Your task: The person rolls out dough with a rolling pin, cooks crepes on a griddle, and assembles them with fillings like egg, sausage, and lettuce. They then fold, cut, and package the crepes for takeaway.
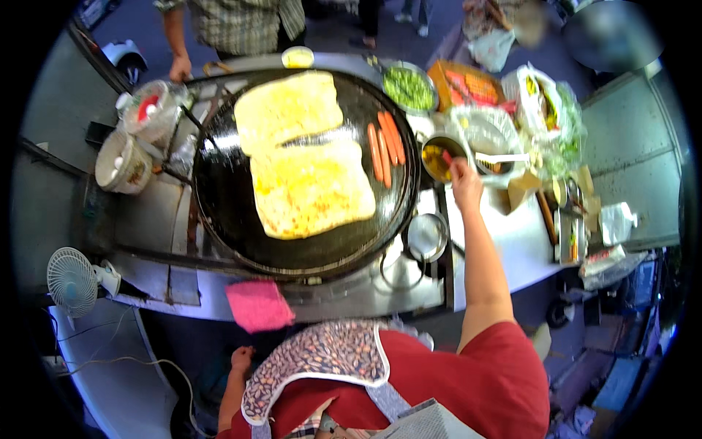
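My right hand [463, 173] reaches to a metal pot [436, 162] of yellow-brown contents, fingers closed at a small reddish item I cannot identify. My left hand [241, 357] hangs low beside my body, fingers curled; what it holds, if anything, is too small to tell. Two golden flatbreads [307, 192] lie on the round black griddle [219, 227], with several sausages [382, 150] at their right. A pink cloth [259, 304] lies at the counter's front edge. A white-handled utensil [501, 158] rests over a container right of the pot.
A person [234, 22] stands across the counter. Buckets with eggs [121, 161], a bowl of chopped greens [408, 89], an orange tray [472, 82] and plastic bags [545, 110] surround the griddle. A small metal pot [428, 235] sits at its lower right; a fan [72, 282] stands left.
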Available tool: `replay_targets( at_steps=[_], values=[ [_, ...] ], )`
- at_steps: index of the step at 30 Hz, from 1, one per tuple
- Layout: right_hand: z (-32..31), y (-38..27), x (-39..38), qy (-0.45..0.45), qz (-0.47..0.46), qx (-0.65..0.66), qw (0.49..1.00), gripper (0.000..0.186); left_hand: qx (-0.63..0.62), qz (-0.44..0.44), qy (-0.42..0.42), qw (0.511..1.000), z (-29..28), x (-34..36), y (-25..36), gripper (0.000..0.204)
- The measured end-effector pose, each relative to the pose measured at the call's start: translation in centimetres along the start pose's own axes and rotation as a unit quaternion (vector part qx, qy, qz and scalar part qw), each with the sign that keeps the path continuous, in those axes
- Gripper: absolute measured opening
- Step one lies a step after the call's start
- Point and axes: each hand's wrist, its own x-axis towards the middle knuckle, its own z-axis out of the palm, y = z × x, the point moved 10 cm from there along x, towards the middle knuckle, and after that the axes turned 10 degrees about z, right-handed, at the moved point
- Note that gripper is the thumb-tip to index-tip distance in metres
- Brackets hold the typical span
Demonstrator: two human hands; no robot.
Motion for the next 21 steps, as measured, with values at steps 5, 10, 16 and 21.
replay_targets(
  at_steps=[5,10,16,21],
  values=[
    [0.1,1.0,0.4,-0.045,0.006,0.029,0.999,0.013,-0.056,0.001,0.038,0.998,-1.1,1.7,3.0,0.023],
    [-2.6,2.3,0.7,0.043,0.019,0.058,0.997,0.013,-0.021,-0.004,0.06,0.998,-0.7,0.7,4.2,0.021],
    [-3.7,0.5,0.2,0.098,-0.005,0.132,0.986,0.015,-0.069,-0.005,0.06,0.996,1.9,-1.0,0.4,0.026],
    [1.5,-3.4,3.8,-0.025,0.172,0.606,0.776,0.024,-0.058,-0.007,0.069,0.996,4.2,-2.6,-6.1,0.028]
  ],
)
